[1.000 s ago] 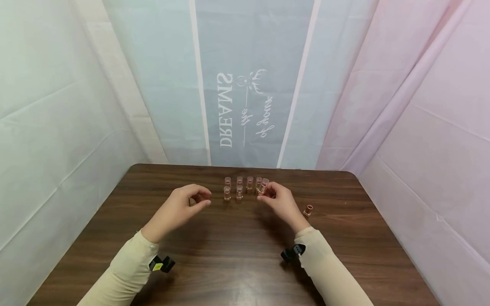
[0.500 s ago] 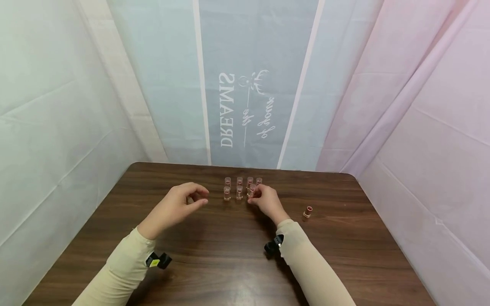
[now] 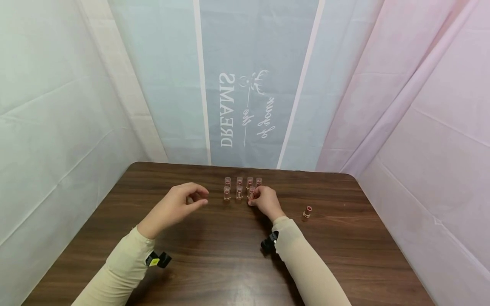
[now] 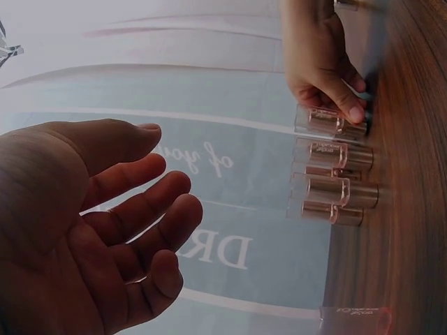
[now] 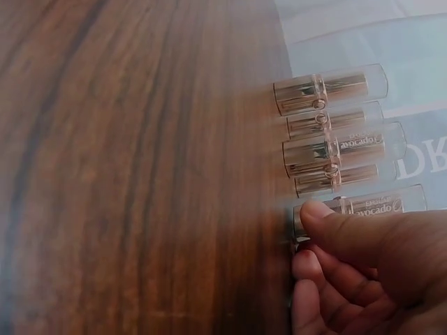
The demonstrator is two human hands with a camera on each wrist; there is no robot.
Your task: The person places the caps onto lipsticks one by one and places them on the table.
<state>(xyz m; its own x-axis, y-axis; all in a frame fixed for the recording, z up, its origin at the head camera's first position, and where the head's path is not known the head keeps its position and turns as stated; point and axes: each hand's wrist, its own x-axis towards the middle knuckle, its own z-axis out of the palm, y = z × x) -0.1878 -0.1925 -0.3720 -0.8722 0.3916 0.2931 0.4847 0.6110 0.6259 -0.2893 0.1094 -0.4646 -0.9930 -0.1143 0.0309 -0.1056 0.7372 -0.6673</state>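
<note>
My right hand [image 3: 266,202] pinches the lower part of a lipstick [image 3: 251,192] with a clear cap, between thumb and fingers. It stands upright at the right end of the front row, beside another capped lipstick [image 3: 239,193]. In the right wrist view the thumb lies across the tube's base, and the held lipstick [image 5: 377,203] shows "avocado" lettering. A back row of similar lipsticks [image 3: 239,182] stands close behind. My left hand [image 3: 178,206] hovers left of the rows, fingers loosely bent and apart, holding nothing; its palm [image 4: 49,258] shows in the left wrist view.
A lone small tube [image 3: 307,211] stands on the brown wooden table [image 3: 214,263], right of my right hand. At the bottom of the left wrist view, a pinkish see-through piece [image 4: 356,321] with lettering shows partly. A printed cloth [image 3: 245,51] hangs behind the table.
My right hand has carried the lipstick left and down from beside the back row to the front row's right end. Over the last half second it barely moves. The left hand shifted slightly left.
</note>
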